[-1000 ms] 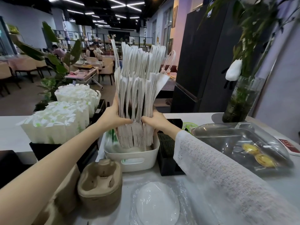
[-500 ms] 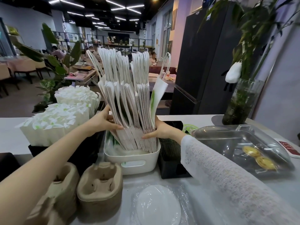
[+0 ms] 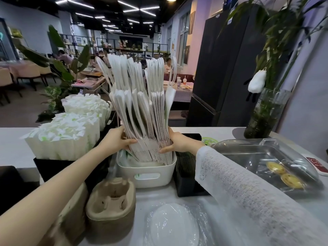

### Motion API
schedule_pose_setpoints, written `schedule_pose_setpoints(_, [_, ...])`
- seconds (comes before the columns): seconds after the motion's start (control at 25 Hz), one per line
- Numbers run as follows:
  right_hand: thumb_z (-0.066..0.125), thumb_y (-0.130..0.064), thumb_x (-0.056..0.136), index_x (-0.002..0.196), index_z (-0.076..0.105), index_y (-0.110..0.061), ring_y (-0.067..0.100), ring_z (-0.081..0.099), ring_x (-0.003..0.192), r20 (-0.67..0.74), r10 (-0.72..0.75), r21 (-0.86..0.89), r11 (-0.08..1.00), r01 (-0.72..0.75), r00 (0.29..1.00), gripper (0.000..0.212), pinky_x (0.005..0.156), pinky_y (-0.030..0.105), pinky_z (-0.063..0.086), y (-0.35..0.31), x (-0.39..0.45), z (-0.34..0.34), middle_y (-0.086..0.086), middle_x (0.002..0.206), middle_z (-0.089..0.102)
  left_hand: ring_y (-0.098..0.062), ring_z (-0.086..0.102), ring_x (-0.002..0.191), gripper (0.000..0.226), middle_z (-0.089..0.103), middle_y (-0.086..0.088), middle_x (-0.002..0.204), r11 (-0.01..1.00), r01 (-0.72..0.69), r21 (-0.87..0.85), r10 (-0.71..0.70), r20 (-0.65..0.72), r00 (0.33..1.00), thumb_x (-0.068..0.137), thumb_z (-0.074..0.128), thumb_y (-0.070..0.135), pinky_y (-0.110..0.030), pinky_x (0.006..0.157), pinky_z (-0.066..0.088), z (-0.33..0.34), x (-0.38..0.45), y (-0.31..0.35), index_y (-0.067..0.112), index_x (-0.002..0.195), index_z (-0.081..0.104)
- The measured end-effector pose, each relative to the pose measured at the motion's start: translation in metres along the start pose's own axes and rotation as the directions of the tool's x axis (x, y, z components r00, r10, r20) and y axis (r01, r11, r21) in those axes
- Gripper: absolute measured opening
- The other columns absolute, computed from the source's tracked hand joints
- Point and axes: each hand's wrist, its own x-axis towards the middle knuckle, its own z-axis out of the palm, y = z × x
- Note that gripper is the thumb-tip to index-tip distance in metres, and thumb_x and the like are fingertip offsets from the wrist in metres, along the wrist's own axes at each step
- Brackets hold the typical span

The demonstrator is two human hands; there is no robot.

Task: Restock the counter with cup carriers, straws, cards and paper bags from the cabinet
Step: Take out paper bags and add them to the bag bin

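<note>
both hands clamp the paper bags: left hand and right hand curl fingers round the stack's foot, which sits in the white tub just below them. bag step; next, settle them upright and let go.

You're in a café | worktop stocked with wrapped straws, cup carriers | dining tables, seated customers beyond

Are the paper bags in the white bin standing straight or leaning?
Leaning: the paper bags tilt left in the white bin, gripped by left hand and right hand.
</note>
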Motion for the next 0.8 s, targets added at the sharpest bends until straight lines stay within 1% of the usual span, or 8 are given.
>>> schedule_pose_setpoints(0.08, [0.077,-0.039,0.081,0.156,-0.006,-0.012,0.025,0.051,0.128,0.001,-0.006,-0.016,1.000,0.006,1.000,0.116,0.110,0.038,0.041,-0.003,-0.001,0.000,0.011,0.146,0.049,-0.023,0.071,0.088,0.034,0.071,-0.011,0.107,0.991,0.071,0.111,-0.073,0.011,0.997,0.088,0.069,0.024,-0.041,0.080,0.060,0.004,-0.010,-0.011,0.006,0.117,0.062])
schedule_pose_setpoints(0.16, [0.078,-0.039,0.081,0.156,-0.009,-0.014,0.022,0.056,0.119,-0.024,-0.021,-0.014,1.000,0.021,0.999,0.117,0.104,0.034,0.044,-0.007,-0.003,0.005,0.010,0.141,0.055,-0.018,0.074,0.079,0.038,0.073,-0.010,0.100,0.989,0.133,0.067,-0.135,0.022,0.991,0.083,0.075,0.027,-0.037,0.075,0.061,0.004,-0.019,-0.020,0.005,0.110,0.062])
schedule_pose_setpoints(0.24, [0.077,-0.041,0.082,0.155,-0.015,-0.016,0.023,0.057,0.116,-0.042,-0.026,-0.054,0.998,0.024,0.999,0.119,0.103,0.035,0.045,-0.011,-0.003,0.011,0.012,0.139,0.055,-0.009,0.071,0.067,0.062,0.068,0.002,0.095,0.990,0.092,0.107,-0.101,0.088,0.991,0.067,0.088,0.027,-0.019,0.058,0.057,0.000,-0.024,-0.021,0.010,0.114,0.050])
schedule_pose_setpoints(0.32, [0.075,-0.041,0.083,0.154,-0.020,-0.016,0.027,0.056,0.120,-0.042,-0.012,-0.093,0.996,0.008,0.999,0.121,0.106,0.039,0.045,-0.013,-0.001,0.012,0.015,0.142,0.052,-0.004,0.063,0.075,0.087,0.056,0.012,0.096,0.947,0.062,0.316,-0.108,0.130,0.986,0.056,0.093,0.035,-0.013,0.056,0.049,0.001,-0.022,-0.018,0.016,0.119,0.037])
schedule_pose_setpoints(0.4, [0.076,-0.039,0.083,0.154,-0.020,-0.016,0.028,0.055,0.123,-0.038,0.007,-0.089,0.996,-0.010,0.999,0.122,0.107,0.041,0.043,-0.015,0.001,0.012,0.016,0.143,0.051,-0.011,0.060,0.089,0.092,0.055,0.008,0.094,0.885,0.086,0.458,-0.155,0.114,0.981,0.058,0.090,0.038,-0.019,0.066,0.045,0.007,-0.019,-0.019,0.007,0.121,0.031])
schedule_pose_setpoints(0.56, [0.076,-0.032,0.084,0.155,-0.017,-0.015,0.029,0.054,0.126,-0.057,0.032,-0.034,0.999,-0.034,0.998,0.118,0.110,0.043,0.040,-0.017,0.005,0.011,0.015,0.141,0.054,-0.019,0.060,0.097,0.096,0.057,0.005,0.091,0.849,0.127,0.513,-0.205,0.098,0.974,0.064,0.084,0.034,-0.025,0.071,0.047,0.009,-0.016,-0.023,-0.002,0.127,0.021])
schedule_pose_setpoints(0.72, [0.076,-0.033,0.083,0.155,-0.003,-0.014,0.024,0.062,0.101,-0.091,0.041,-0.073,0.996,-0.047,0.995,0.109,0.094,0.038,0.046,-0.023,0.012,0.006,0.007,0.105,0.061,-0.026,0.061,0.105,0.115,0.061,-0.012,0.115,0.832,0.123,0.541,-0.201,0.088,0.976,0.067,0.083,0.029,-0.035,0.086,0.054,0.009,-0.018,-0.020,-0.010,0.142,0.005])
schedule_pose_setpoints(0.8, [0.078,-0.032,0.082,0.154,-0.002,-0.015,0.028,0.061,0.109,-0.070,0.053,-0.127,0.990,-0.061,0.996,0.109,0.099,0.043,0.047,-0.023,0.011,0.004,0.014,0.122,0.062,-0.026,0.061,0.104,0.115,0.061,-0.013,0.115,0.830,0.128,0.543,-0.203,0.081,0.976,0.069,0.083,0.029,-0.031,0.082,0.053,0.010,-0.019,-0.019,-0.011,0.142,0.004])
